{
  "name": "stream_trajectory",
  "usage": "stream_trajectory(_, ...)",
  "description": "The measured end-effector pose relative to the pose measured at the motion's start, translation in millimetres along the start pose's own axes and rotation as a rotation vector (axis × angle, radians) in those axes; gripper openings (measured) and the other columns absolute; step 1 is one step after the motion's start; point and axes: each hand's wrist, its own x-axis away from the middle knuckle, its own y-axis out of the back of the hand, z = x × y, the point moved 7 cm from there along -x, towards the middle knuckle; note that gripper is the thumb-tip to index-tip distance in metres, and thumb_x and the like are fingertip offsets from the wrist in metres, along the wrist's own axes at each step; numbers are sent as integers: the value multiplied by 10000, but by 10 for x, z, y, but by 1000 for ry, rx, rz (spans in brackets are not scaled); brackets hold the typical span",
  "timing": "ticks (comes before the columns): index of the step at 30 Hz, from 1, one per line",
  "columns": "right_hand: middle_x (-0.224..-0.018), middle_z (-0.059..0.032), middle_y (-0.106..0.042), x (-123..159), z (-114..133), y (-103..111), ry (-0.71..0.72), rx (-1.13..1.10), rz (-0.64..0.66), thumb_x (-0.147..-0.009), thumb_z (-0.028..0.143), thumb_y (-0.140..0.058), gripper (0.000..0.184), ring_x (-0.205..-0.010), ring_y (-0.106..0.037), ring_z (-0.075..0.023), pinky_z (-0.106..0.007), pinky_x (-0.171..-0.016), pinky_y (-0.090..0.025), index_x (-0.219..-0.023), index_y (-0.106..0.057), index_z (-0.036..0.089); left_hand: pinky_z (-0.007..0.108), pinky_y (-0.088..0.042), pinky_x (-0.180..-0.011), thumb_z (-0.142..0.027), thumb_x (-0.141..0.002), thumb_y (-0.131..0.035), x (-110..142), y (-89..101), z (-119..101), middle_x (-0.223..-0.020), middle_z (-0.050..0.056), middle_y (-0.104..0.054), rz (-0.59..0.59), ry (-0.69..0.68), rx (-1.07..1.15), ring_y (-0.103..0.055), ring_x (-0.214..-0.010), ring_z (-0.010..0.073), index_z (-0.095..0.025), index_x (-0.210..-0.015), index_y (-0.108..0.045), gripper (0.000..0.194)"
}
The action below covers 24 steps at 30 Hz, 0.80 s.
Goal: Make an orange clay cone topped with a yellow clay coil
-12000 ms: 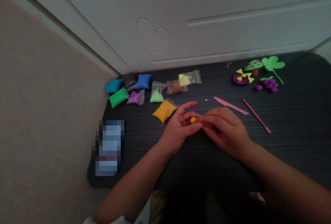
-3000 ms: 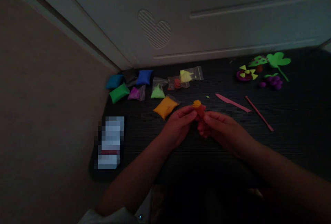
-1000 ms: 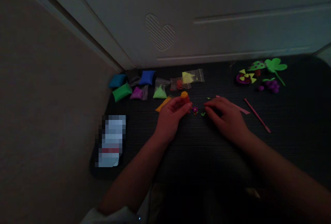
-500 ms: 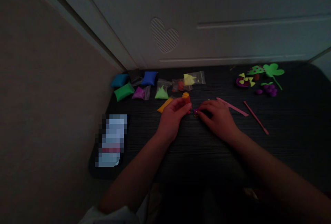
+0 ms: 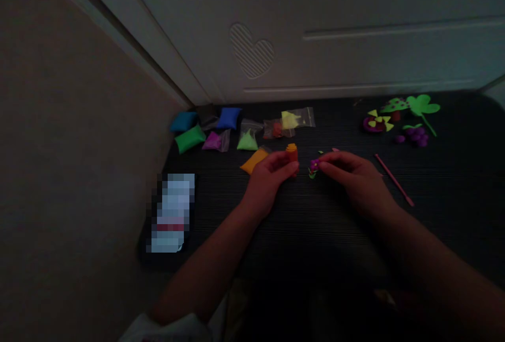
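Note:
Between the thumb and fingers of my left hand [image 5: 268, 179] stands an orange clay vase [image 5: 292, 159] with a wavy yellow-orange rim, held upright. My right hand [image 5: 355, 176] pinches a small purple clay flower [image 5: 314, 164] with a yellow centre, a short gap to the right of the vase. Green bits [image 5: 312, 175] show just under the flower; whether they are joined to it I cannot tell. Beyond the right fingertips lies a tiny green piece [image 5: 320, 152]. A pink flat clay tool [image 5: 335, 150] is mostly hidden behind my right hand.
Bags of coloured clay, among them a green one [image 5: 190, 139] and a blue one [image 5: 229, 118], line the back left. A phone [image 5: 171, 213] lies at the left. On the right are a thin pink tool [image 5: 393, 180], clay grapes [image 5: 416, 135], a purple bowl [image 5: 373, 124] and a green flower [image 5: 423, 106].
My right hand has moved right, turning so the purple flower shows more plainly. The vase in my left hand has shifted slightly right and is less covered by the fingers.

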Motion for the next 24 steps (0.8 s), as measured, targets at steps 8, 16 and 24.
stream_trajectory(8,-866,5,-709,19,-68,16,-47,-176,26,-734,411,-698,171,-848,-632,-160,-307,-773,-458,-827,-703,268,260,-438,-746,-220,-617,-781,-7,-13,35,-810,-7,-658,5,20,-21,-582,-726,98,-179,-848,-678,256)
stream_trajectory(16,-899,2,-718,-36,-17,459,-36,-94,-74,-734,428,-684,210,-834,-651,-170,-336,-782,-486,-861,-691,261,244,-439,-738,-198,-627,-771,-37,-18,42,-788,-10,-667,-23,34,-30,-582,-710,89,-183,-835,-688,225)
stream_trajectory(24,-882,-32,-692,-153,-108,1457,-33,275,-234,-750,428,-645,239,-824,-623,-198,-388,-790,-464,-848,-692,215,248,-441,-730,-201,-617,-777,-66,-32,60,-807,2,-681,-29,52,-74,-593,-712,104,-174,-827,-693,228)
